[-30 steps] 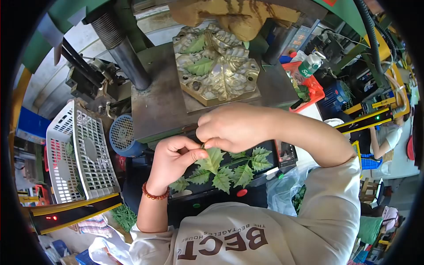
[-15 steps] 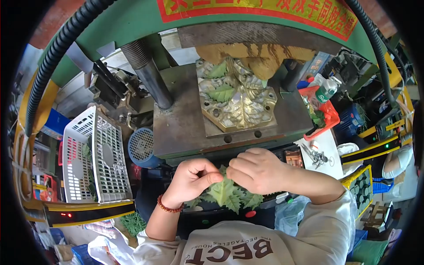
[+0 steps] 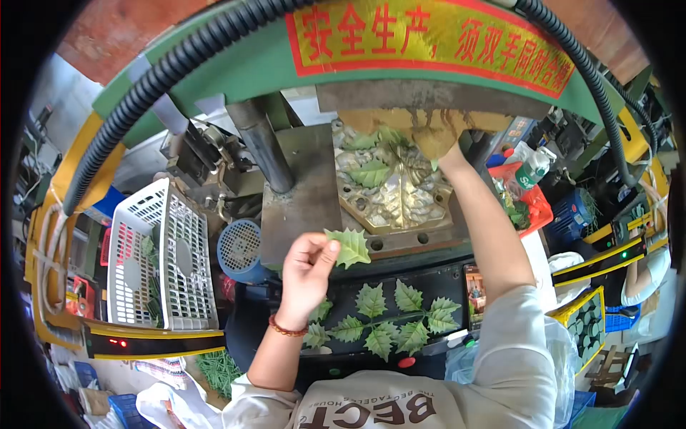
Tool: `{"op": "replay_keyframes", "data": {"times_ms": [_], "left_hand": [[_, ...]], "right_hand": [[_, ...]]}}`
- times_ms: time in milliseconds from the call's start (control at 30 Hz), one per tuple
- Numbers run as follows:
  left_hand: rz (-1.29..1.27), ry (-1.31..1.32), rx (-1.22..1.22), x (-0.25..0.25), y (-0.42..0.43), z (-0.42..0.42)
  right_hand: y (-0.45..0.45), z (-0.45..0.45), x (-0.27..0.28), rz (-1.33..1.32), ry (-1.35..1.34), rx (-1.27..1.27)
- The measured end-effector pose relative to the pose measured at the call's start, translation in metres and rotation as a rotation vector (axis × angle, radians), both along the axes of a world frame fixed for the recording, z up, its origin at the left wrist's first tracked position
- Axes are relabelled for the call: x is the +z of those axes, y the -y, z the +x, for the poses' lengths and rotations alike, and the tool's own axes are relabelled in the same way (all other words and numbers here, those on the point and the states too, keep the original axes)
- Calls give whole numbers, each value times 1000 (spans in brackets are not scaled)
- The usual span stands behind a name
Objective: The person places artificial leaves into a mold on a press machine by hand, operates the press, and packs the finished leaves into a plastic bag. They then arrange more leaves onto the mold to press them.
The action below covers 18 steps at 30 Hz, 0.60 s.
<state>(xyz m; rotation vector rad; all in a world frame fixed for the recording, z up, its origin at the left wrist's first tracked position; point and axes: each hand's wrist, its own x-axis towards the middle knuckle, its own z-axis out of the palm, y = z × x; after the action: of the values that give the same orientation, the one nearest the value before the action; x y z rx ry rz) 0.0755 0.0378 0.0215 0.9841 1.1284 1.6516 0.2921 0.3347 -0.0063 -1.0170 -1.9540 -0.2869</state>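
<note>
My left hand (image 3: 306,275), with a beaded bracelet at the wrist, pinches a single green serrated leaf (image 3: 350,248) between thumb and fingers, in front of the press bed. My right arm stretches up to the press, and my right hand (image 3: 449,156) is by the right side of the brass leaf mold (image 3: 406,196); its fingers are hidden by the stained upper block (image 3: 432,132). A green leaf (image 3: 369,173) lies on the mold's left part, with others behind it. Leafy green sprigs (image 3: 382,332) lie on the black surface below my hands.
A thick steel column (image 3: 266,150) stands left of the mold. White plastic baskets (image 3: 189,264) and a blue motor (image 3: 239,247) are at left. At right is a red tray (image 3: 534,207) with a bottle. A co-worker's arm (image 3: 634,279) shows far right.
My hands were together over the leaves; now they are apart. The right has reached up under the press's upper block, while the left has come up slightly with a leaf.
</note>
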Motion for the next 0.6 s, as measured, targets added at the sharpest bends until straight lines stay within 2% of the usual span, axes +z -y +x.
{"op": "replay_keyframes", "data": {"times_ms": [67,100,167,233,267,333,400,433,500,567,600], "left_hand": [[23,-84,-6,4,1,-4],[28,-166,-21,5,3,-8],[26,-319,-49,6,6,-13],[17,-397,-76,24,7,-8],[6,-481,-118,38,9,-4],[4,-656,-208,58,8,5],[8,-581,-174,50,2,10],[8,-501,-127,42,-1,12],[14,-349,-28,27,-8,13],[-11,-371,-36,7,-1,4],[-41,-388,-46,-5,7,-4]], "right_hand": [[-71,-1,-53,383,197,-292],[-46,-14,-24,389,187,-290],[20,-29,30,163,115,130],[132,-41,132,-1045,139,357],[172,-42,141,-703,253,485],[211,-39,136,-384,470,718],[204,-33,133,-298,430,681],[187,-29,128,-451,265,610],[144,-17,105,-636,202,119],[95,-5,54,-408,247,-94],[88,-1,41,-404,236,-95]]}}
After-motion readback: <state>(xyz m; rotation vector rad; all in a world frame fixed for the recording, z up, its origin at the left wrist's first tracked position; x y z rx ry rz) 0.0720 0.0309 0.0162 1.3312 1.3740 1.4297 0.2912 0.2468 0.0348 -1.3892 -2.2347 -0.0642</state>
